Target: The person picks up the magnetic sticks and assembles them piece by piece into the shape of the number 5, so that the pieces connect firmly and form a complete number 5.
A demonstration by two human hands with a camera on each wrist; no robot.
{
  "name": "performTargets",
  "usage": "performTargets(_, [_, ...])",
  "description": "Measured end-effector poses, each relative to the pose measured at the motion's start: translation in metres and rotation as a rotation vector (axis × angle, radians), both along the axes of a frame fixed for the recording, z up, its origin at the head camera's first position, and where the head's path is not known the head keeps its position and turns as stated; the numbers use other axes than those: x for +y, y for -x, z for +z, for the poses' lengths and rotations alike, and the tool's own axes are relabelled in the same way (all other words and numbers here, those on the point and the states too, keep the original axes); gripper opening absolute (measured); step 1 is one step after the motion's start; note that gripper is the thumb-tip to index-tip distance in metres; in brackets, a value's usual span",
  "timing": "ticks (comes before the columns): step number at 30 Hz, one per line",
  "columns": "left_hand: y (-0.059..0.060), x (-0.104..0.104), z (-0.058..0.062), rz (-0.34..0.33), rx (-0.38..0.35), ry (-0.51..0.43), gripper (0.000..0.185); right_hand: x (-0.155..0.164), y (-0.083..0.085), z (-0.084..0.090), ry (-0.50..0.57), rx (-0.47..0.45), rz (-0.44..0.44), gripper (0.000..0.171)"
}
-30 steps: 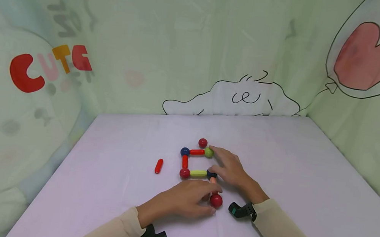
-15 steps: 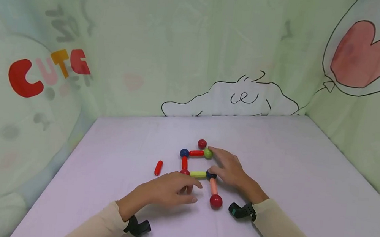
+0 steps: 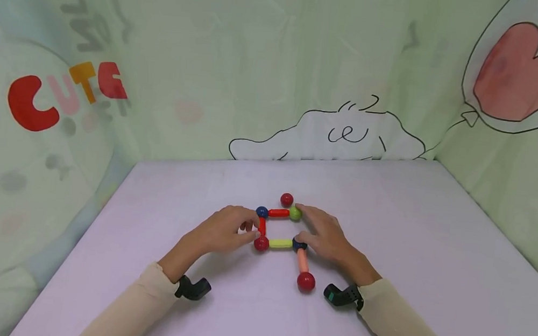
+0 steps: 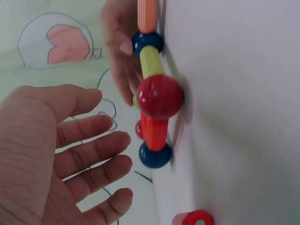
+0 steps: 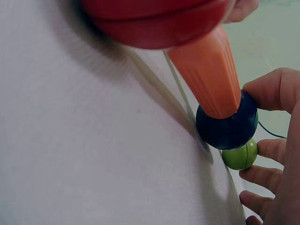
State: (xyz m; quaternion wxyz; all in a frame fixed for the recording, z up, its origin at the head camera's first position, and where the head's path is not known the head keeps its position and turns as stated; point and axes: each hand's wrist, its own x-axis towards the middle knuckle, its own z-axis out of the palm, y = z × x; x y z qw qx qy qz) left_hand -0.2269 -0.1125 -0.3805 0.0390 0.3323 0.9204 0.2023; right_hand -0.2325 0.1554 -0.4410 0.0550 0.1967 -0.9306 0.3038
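Mid-table, hands point(image 3: 224, 231) point(image 3: 323, 237) flanking rod-and-ball frame point(image 3: 280, 243), open cloth point(image 3: 436, 249) around

Support surface: table point(image 3: 388, 239) under a pale lilac cloth, bounded at the rear and both sides by a printed green curtain. Lying directly on it, near centre, is a figure of magnetic rods and balls: blue ball point(image 3: 262, 211), red rod point(image 3: 278, 213), green ball point(image 3: 295, 213) across the far side; short red rod point(image 3: 262, 226) down to a red ball point(image 3: 261, 243); yellow-green rod point(image 3: 281, 243) to a dark blue ball point(image 3: 298, 243); orange rod point(image 3: 303, 260) ending in a red ball point(image 3: 306, 282). A separate red ball point(image 3: 287, 199) lies just beyond the green one.
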Motion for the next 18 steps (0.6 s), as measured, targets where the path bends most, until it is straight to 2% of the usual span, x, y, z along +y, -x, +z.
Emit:
performTargets(4, [0.012, -0.007, -0.001, 0.091, -0.002, -0.003, 0.023, 0.000, 0.000, 0.002, 0.008, -0.003, 0.005, 0.065])
performTargets(9, [0.023, -0.021, -0.009, 0.207, -0.072, -0.032, 0.033, 0.000, 0.001, 0.003, 0.007, -0.010, 0.003, 0.065])
performTargets(13, [0.030, -0.030, -0.018, 0.278, -0.125, -0.049, 0.037, 0.001, 0.001, 0.003, 0.004, -0.007, 0.002, 0.065])
performTargets(18, [0.034, -0.035, -0.026, 0.340, -0.171, -0.023, 0.048, 0.000, 0.001, 0.002, 0.016, -0.010, 0.004, 0.065])
